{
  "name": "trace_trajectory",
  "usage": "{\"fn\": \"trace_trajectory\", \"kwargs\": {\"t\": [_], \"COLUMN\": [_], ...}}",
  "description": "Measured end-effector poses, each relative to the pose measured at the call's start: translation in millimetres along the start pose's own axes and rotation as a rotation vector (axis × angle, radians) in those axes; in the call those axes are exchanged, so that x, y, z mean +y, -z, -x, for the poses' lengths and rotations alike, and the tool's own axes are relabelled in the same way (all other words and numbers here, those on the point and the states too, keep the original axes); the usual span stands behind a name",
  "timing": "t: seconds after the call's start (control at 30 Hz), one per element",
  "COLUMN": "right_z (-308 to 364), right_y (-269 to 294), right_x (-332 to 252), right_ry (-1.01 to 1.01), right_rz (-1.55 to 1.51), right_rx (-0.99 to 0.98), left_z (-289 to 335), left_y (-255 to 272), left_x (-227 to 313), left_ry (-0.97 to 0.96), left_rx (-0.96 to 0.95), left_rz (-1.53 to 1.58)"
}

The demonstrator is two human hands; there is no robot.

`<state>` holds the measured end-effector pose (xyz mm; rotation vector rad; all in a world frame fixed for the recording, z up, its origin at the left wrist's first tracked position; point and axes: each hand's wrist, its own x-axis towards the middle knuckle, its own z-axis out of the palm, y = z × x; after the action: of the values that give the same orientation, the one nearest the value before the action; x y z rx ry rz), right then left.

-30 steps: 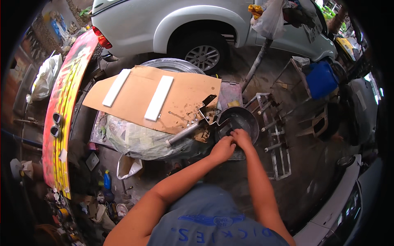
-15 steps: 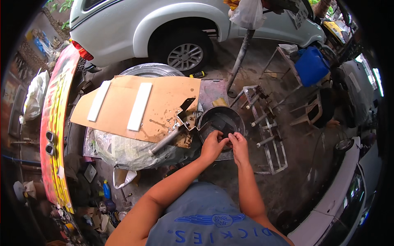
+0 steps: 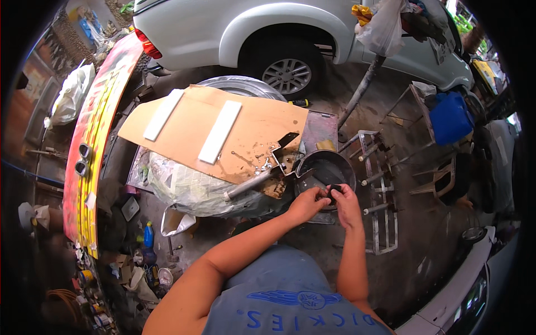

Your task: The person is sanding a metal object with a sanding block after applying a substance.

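Observation:
A small black piece (image 3: 335,188), its kind too small to tell, is pinched between my two hands. My left hand (image 3: 309,204) grips one side with closed fingers, and my right hand (image 3: 348,206) holds the other side between thumb and fingers. Both are over the near edge of a round dark bucket (image 3: 341,164). Just left of the bucket, a metal bracket with a grey tube (image 3: 252,184) rests on a brown cardboard sheet (image 3: 195,117). Wet spots and dirt mark the cardboard around the bracket.
Two white strips (image 3: 220,131) lie on the cardboard, which rests on a wrapped round object (image 3: 178,184). Right of the bucket stands a metal frame (image 3: 381,192). A post (image 3: 363,84) and a pickup truck (image 3: 223,28) are beyond; a blue container (image 3: 452,118) is far right.
The view has shifted, so the scene sits further right and the near bench slightly higher. The black piece now shows above my fingertips, between my hands; earlier my fingers hid what they held.

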<state>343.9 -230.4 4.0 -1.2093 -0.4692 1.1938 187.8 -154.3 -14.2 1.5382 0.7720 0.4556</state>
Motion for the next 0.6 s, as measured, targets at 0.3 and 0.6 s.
{"fn": "trace_trajectory", "kwargs": {"t": [0.3, 0.6], "right_z": [-12, 20], "right_y": [39, -132], "right_x": [6, 17], "right_ry": [0.312, 0.198], "right_rz": [0.904, 0.643], "right_rx": [0.567, 0.065], "left_z": [69, 100], "left_y": [83, 214], "left_x": [19, -22], "left_ry": [-0.106, -0.187], "left_rx": [0.069, 0.407], "left_rz": [-0.471, -0.672]}}
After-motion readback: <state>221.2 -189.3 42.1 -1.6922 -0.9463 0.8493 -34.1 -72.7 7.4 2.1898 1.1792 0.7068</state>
